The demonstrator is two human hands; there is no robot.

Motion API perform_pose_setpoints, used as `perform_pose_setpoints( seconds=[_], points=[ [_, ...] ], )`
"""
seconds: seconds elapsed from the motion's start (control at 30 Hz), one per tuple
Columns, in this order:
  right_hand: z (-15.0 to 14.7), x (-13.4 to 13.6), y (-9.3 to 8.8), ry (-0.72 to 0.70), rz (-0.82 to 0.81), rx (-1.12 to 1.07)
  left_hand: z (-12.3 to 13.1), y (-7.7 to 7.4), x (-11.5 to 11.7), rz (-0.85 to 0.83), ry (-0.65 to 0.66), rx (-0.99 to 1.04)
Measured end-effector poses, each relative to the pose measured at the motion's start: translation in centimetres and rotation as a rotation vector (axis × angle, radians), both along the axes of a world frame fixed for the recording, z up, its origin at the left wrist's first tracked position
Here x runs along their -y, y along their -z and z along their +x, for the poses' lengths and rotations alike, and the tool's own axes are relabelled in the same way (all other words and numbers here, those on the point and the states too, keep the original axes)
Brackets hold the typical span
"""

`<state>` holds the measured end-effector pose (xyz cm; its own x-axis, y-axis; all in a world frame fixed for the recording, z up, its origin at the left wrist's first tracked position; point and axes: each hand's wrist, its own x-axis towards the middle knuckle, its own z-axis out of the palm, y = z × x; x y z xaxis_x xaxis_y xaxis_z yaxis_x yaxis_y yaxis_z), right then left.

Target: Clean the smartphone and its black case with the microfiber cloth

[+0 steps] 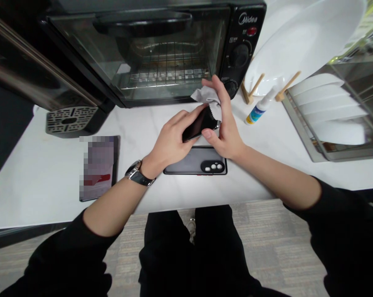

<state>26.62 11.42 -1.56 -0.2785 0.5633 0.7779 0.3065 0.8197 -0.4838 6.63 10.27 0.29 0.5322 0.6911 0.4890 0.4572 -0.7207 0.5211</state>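
A dark phone point(198, 124) is gripped by my left hand point(174, 140), its fingers wrapped round the lower left part. My right hand point(226, 123) holds a light grey cloth point(211, 98) with zigzag edges against the phone's right end. The right thumb rests near the phone's edge, and the upper fingers curve above the cloth. Just below both hands, a phone case point(189, 161) with a black rim and camera cutouts lies flat on the white counter point(167, 194).
Behind the hands stands a black toaster oven point(161, 62). A spray bottle point(259, 110) is to the right, near a wooden plate stand point(247, 94) and a dish rack point(310, 150). A tablet-like device point(101, 165) and a drip tray point(70, 120) are on the left.
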Motion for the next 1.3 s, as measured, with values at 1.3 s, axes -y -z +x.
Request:
perform_pose_setpoints(
  seconds=[1.3],
  points=[
    [0.3,2.0,-1.7,0.069,0.169,0.133,0.1,0.3,-0.2,0.087,-0.096,-0.001]
  ],
)
